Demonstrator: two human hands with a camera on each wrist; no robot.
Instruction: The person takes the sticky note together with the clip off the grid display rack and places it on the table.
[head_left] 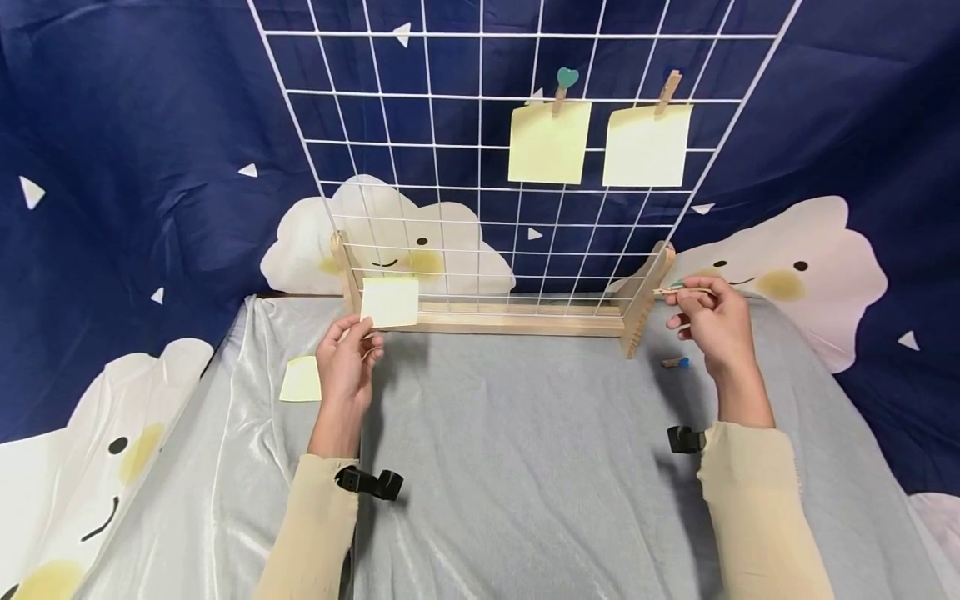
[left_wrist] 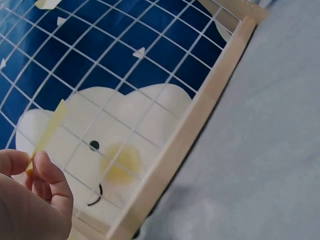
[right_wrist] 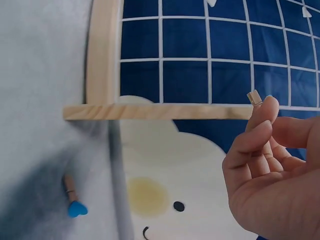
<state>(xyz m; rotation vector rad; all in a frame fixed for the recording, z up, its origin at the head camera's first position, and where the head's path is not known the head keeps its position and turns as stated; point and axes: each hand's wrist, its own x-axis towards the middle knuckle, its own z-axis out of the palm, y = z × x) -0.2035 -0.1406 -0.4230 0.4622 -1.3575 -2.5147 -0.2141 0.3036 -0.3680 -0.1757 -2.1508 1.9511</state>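
Observation:
My left hand (head_left: 348, 358) pinches a yellow sticky note (head_left: 390, 302) at its lower left corner, in front of the bottom of the white wire grid (head_left: 480, 190). The left wrist view catches that note (left_wrist: 51, 126) nearly edge-on between thumb and fingers. Beside the grid's right wooden foot (head_left: 647, 298), my right hand (head_left: 716, 325) pinches a small wooden clothespin (head_left: 693, 291). Only the clothespin's tip (right_wrist: 254, 97) shows past the fingertips in the right wrist view. Two more notes hang on the grid, one (head_left: 550, 143) under a green-heart clothespin (head_left: 566, 81), the other (head_left: 648, 147) under another clothespin (head_left: 668, 92).
A blue-heart clothespin (head_left: 676, 362) lies on the grey cloth (head_left: 495, 450) below my right hand. Another yellow note (head_left: 302, 379) lies on the cloth, left of my left hand. Behind the grid hangs a dark blue curtain (head_left: 150, 108) with cloud prints.

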